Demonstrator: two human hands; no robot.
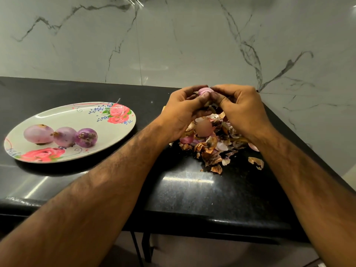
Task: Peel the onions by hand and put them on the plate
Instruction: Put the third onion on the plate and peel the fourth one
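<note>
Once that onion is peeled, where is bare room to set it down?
The plate is bare behind its three onions, toward the rose print. The counter is bare between plate and peel pile, and in front of the pile to the near edge. Crowded: under the left hand and right hand, where peels fill the corner.

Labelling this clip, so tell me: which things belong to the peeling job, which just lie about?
Job: half-peeled pale purple onion, gripped by left hand and right hand; three peeled purple onions; oval white rose-patterned plate.
Lying about: heap of dry brown onion skins; glossy black countertop; white grey-veined marble wall.
</note>
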